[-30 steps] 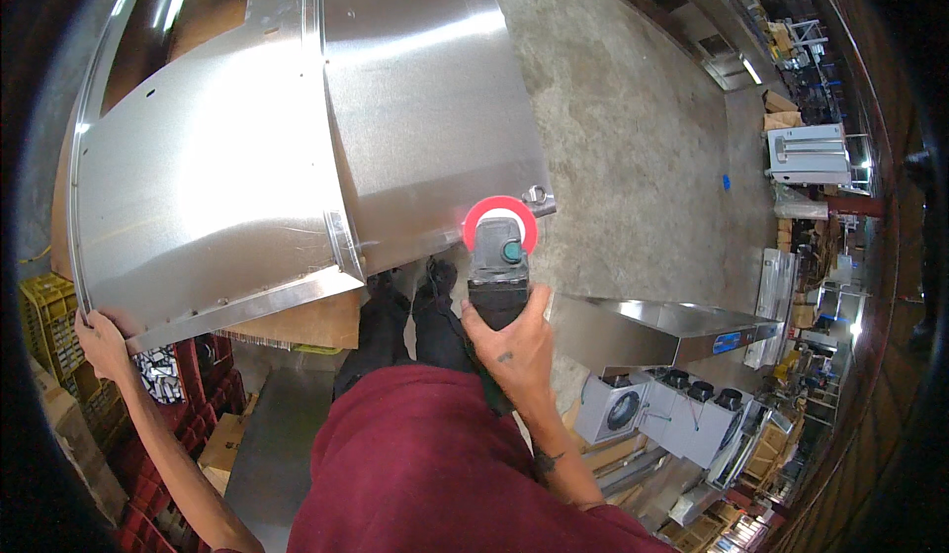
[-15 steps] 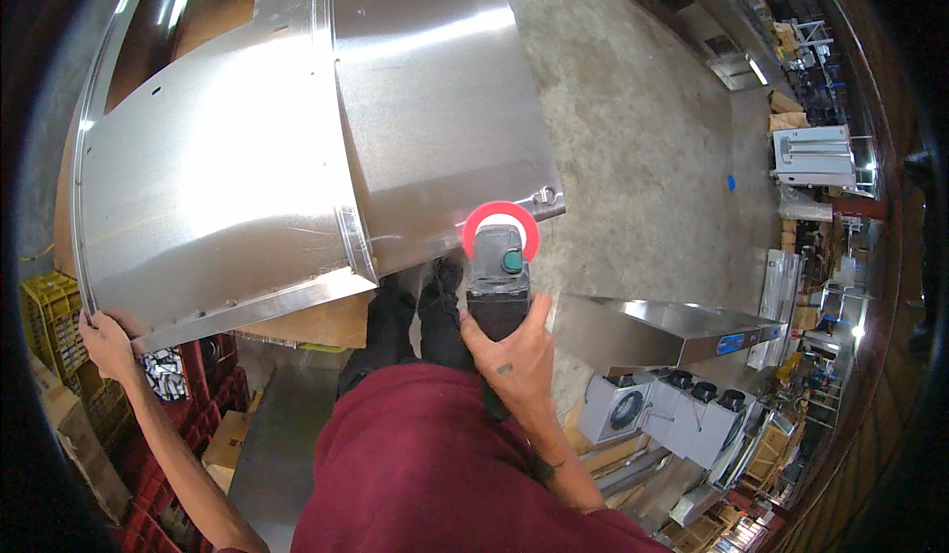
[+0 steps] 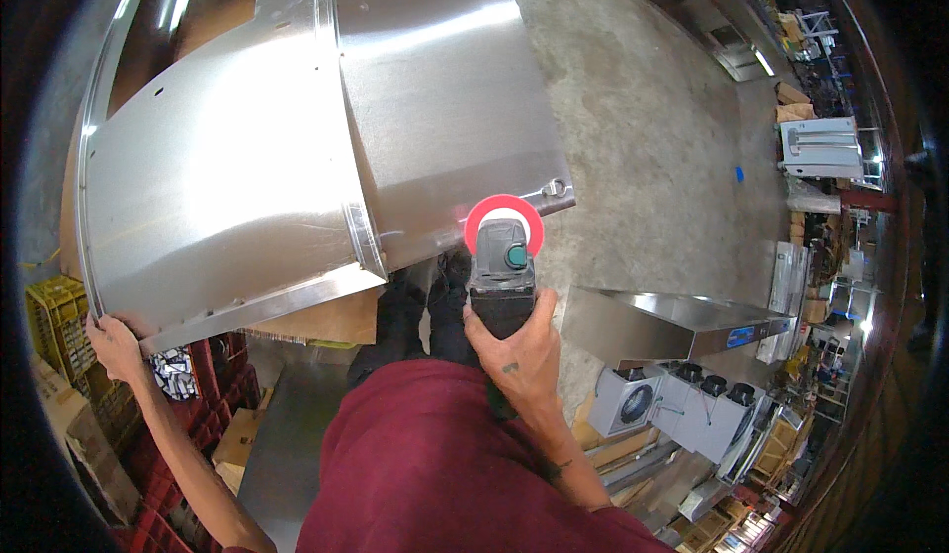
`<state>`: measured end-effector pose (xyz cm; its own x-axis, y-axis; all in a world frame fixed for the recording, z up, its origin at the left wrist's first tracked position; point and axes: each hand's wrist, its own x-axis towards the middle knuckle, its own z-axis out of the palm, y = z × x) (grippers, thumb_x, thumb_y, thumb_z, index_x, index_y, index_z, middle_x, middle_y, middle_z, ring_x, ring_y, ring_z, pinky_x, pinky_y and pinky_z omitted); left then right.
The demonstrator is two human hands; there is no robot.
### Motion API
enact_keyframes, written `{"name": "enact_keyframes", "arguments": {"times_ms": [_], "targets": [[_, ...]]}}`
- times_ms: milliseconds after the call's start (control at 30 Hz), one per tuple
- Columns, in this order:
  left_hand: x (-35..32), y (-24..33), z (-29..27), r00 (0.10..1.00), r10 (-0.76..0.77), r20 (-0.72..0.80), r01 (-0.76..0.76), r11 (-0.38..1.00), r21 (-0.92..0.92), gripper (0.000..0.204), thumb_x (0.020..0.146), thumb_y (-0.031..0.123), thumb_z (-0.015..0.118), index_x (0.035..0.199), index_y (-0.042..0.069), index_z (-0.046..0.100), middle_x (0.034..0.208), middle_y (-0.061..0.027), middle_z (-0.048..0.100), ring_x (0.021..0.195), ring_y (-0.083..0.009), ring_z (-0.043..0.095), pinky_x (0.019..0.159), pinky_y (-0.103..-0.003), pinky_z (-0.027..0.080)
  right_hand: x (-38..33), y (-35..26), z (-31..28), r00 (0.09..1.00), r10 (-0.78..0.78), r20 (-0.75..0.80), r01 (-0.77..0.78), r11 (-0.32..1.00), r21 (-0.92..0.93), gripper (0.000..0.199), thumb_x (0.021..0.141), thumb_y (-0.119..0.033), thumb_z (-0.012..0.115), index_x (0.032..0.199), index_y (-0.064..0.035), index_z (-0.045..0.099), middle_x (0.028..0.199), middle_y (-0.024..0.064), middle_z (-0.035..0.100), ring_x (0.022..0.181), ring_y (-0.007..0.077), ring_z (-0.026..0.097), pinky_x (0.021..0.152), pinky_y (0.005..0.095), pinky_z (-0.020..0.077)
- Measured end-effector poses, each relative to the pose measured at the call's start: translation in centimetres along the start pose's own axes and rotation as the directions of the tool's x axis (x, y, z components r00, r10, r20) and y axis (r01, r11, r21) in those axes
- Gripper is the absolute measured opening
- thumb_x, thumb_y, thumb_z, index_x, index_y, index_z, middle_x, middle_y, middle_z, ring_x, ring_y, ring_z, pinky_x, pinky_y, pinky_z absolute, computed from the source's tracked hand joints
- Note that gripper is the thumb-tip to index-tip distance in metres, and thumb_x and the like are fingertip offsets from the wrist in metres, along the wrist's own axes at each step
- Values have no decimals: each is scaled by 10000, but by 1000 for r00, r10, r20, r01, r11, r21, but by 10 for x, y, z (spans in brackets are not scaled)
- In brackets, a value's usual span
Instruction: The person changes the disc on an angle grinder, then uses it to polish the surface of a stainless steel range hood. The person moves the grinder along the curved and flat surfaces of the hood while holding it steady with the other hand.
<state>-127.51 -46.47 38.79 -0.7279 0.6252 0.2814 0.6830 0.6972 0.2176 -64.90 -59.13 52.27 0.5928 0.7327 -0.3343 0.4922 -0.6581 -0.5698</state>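
Steel panel (image 3: 297,148), big and curved, fills the upper left; the left hand (image 3: 114,340) grips its lower corner. Right hand (image 3: 519,345) is wrapped around a grey grinder (image 3: 501,271), its red guard (image 3: 504,219) at the panel's bottom edge.

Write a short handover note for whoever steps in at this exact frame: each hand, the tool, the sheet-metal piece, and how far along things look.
Left hand: gripping the lower left corner of the large stainless steel panel, steadying it.
Right hand: closed around the grey angle grinder; its red guard sits at the panel's near edge, close to the small bracket.
Contact between disc and metal cannot be told; no sparks show.
Done: panel is held, tool brought to the edge.
Left: likely the edge work itself; no finished section is clearly visible.
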Motion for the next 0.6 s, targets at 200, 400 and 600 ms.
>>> {"name": "enact_keyframes", "arguments": {"times_ms": [200, 400, 600], "targets": [[6, -9, 5, 1000, 17, -10, -17, 1000, 4, 587, 1087, 438, 469, 1613, 208, 592, 1509, -157, 713, 1353, -457, 665, 1119, -643, 451, -18, -10, 8, 994, -59, 95, 60, 998, -10, 737, 857, -342, 949, 1310, -10, 471, 1058, 285, 764, 956, 464, 796, 819, 536, 614], [1, 2, -3, 1000, -8, 4, 7, 1000, 26, 597, 1089, 436, 458, 1623, 201, 584, 1519, -167, 706, 1365, -453, 662, 1131, -640, 447, -17, -9, 9, 994, -77, 74, 75, 997, 23, 730, 859, -327, 945, 1317, -11, 472, 1046, 277, 770, 955, 461, 799, 822, 530, 622], [-3, 5, -2, 1000, -5, -4, 5, 1000, 19, 601, 1093, 441, 443, 1622, 194, 588, 1523, -169, 703, 1365, -461, 659, 1141, -637, 444, -13, -5, 9, 996, -47, 71, 47, 999, -4, 734, 859, -329, 947, 1318, -11, 472, 1046, 275, 775, 963, 463, 801, 826, 532, 623]]}}
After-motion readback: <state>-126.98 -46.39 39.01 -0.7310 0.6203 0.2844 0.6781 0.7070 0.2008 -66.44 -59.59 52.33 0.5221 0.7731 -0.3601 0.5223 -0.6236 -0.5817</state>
